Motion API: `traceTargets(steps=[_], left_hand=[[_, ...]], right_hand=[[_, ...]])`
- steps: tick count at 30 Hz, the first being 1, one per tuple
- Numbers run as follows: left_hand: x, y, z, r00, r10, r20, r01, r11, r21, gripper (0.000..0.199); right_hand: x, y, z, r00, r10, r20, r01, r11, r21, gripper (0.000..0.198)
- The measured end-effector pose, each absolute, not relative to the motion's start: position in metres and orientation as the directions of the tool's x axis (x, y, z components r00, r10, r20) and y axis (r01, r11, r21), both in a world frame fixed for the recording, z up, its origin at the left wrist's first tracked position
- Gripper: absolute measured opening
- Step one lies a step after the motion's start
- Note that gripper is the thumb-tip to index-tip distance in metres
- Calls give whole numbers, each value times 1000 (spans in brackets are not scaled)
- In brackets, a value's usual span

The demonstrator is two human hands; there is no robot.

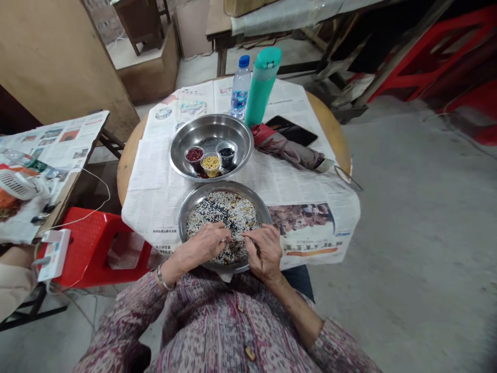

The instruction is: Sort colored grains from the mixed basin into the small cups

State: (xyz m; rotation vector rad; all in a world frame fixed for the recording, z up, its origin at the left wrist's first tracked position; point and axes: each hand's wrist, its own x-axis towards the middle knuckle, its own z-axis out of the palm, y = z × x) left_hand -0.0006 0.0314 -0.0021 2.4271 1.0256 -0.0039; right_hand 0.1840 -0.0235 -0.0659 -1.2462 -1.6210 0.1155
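Observation:
Directly in front of me is a round metal tray [184,217] with mixed white, black, yellow and red grains and beans [217,207] spread over it. My left hand [205,242] is over the tray's near left part, fingers curled together at the grains. Across from it, my right hand [266,251] rests at the near right rim with thumb and fingers pinched. Whatever either hand may hold is too small to make out. Beyond the tray, a larger metal basin [212,124] holds cups of red beans [194,154], yellow beans [210,162] and black beans [227,152].
Newspaper [151,181] covers the round table. A water bottle [240,88], a teal bottle [264,85], a folded umbrella [289,150] and a dark flat device [295,130] stand or lie behind. A red stool [91,248] and power strip [54,254] are at left, near another person's arm [15,274].

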Motion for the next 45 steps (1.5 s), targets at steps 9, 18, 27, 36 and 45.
traceTargets(steps=[9,18,27,36,45], left_hand=[[-22,14,8,812,543,-216,574,-671,470,15],[8,43,-3,625,780,-33,717,-557,418,38],[25,61,-6,634,764,-120,732,-544,409,35],[31,58,0,722,669,-174,618,-513,595,18],[9,27,1,919,358,-165,389,-755,527,20]], right_hand=[[184,-24,-66,72,750,658,650,465,-601,18],[185,-24,-67,79,766,638,652,444,-614,18],[184,-23,-65,76,762,644,661,445,-604,17],[184,-23,-65,68,757,649,653,458,-603,17],[184,-23,-68,78,735,673,647,476,-596,20]])
